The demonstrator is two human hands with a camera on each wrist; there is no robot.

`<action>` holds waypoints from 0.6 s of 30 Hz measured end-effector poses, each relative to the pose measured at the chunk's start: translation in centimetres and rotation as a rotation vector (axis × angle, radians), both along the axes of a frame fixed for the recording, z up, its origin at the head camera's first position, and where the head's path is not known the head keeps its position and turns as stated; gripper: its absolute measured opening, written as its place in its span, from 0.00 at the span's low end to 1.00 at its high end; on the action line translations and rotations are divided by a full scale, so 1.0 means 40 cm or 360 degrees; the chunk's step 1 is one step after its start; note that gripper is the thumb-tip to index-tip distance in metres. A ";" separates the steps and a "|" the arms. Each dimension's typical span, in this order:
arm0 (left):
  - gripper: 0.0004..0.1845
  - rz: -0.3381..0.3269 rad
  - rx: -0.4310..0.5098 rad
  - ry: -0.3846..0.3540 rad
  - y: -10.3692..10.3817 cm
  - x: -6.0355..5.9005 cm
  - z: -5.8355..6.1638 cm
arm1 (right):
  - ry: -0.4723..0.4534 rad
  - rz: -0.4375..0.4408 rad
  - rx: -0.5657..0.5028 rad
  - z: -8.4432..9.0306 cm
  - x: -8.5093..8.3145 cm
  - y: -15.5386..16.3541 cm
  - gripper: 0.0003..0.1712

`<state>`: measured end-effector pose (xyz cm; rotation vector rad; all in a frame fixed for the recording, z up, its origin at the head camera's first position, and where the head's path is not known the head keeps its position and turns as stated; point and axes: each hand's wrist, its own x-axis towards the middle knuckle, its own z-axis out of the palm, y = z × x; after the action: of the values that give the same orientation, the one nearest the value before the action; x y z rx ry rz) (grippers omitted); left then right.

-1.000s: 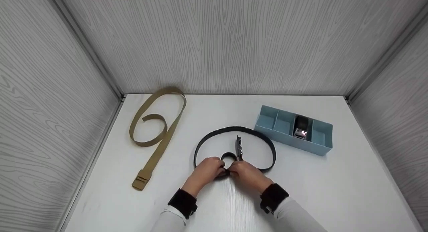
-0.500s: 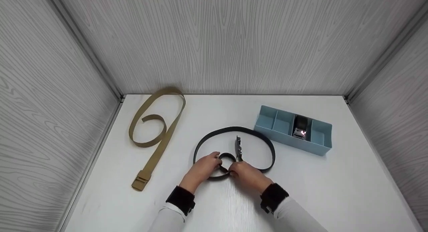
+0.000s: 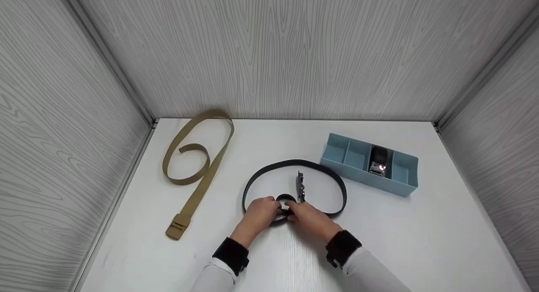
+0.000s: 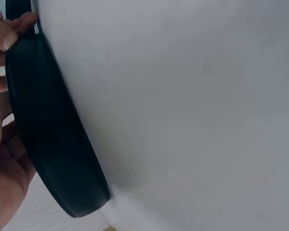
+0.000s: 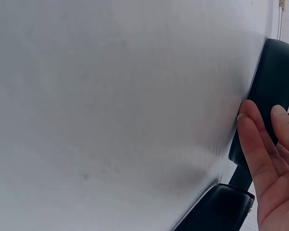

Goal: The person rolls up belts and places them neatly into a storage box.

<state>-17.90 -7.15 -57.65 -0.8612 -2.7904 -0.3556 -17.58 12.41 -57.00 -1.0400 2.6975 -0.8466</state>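
A black belt (image 3: 294,162) stands on edge on the white tabletop in one wide loop, its near end rolled into a small coil (image 3: 286,196). Both hands meet at that coil. My left hand (image 3: 260,213) holds its left side, and the left wrist view shows fingers behind the dark strap (image 4: 50,120). My right hand (image 3: 312,219) pinches the belt at the coil's near right; in the right wrist view thumb and fingers lie on either side of the strap (image 5: 272,77). The silver buckle (image 3: 300,187) points away, just beyond my right hand. Fingers hide part of the coil.
A tan webbing belt (image 3: 201,191) lies loosely looped on the left, its plastic buckle (image 3: 177,227) nearest me. Right of the black loop stands a blue divided box (image 3: 370,180) with a rolled black belt (image 3: 379,157) in one compartment. Grey wood-grain panels (image 3: 269,56) enclose the table.
My left hand opened away slightly to the left, then came back onto the coil. The small coil looks tighter now. My right thumb has shifted onto the coil.
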 end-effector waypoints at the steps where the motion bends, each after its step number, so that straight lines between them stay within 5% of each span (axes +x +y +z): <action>1: 0.07 0.0017 -0.0013 0.0011 0.002 0.002 -0.001 | 0.0023 0.0014 0.0006 -0.002 -0.002 -0.003 0.03; 5: 0.07 0.0017 0.0020 -0.0063 0.001 0.013 0.009 | 0.0138 0.0041 0.0006 -0.011 -0.006 -0.010 0.06; 12: 0.08 -0.0122 0.0191 -0.0399 -0.032 0.023 0.028 | 0.0338 -0.0001 0.0062 -0.010 -0.002 -0.010 0.02; 18: 0.30 -0.0152 0.0131 -0.0684 -0.062 0.028 0.035 | 0.0399 0.0132 0.0034 -0.004 -0.012 -0.003 0.07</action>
<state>-16.78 -9.63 -56.25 -1.0029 -3.0942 -0.7466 -18.05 12.31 -57.14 -1.3241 2.8319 -0.7147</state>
